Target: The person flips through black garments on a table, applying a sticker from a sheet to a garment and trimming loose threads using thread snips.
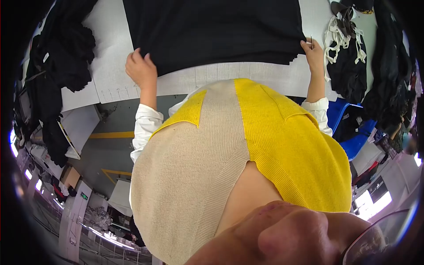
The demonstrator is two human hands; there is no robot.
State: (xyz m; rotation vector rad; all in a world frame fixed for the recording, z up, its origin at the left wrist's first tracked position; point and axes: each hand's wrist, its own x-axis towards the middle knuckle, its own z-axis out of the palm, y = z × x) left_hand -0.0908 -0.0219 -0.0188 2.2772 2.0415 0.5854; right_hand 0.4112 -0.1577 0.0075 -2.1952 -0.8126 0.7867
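Observation:
A wide piece of black cloth (221, 33) lies flat over the white table, its near edge slightly curved and uneven at the right. My left hand (142, 70) is at the cloth's near left corner, fingers curled on its edge. At the right edge, my right hand (314, 55) pinches the cloth between thumb and fingers. A thin, pointed dark thing (311, 40) sticks up from that hand; its kind is too small to make out.
The white table (112, 66) has ruler-like marks along its front edge. Dark garments are heaped at the left (66, 57). White straps (338, 39) and black cloth (349, 70) lie at the right. A blue chair (357, 137) stands beside me, below the table's right end.

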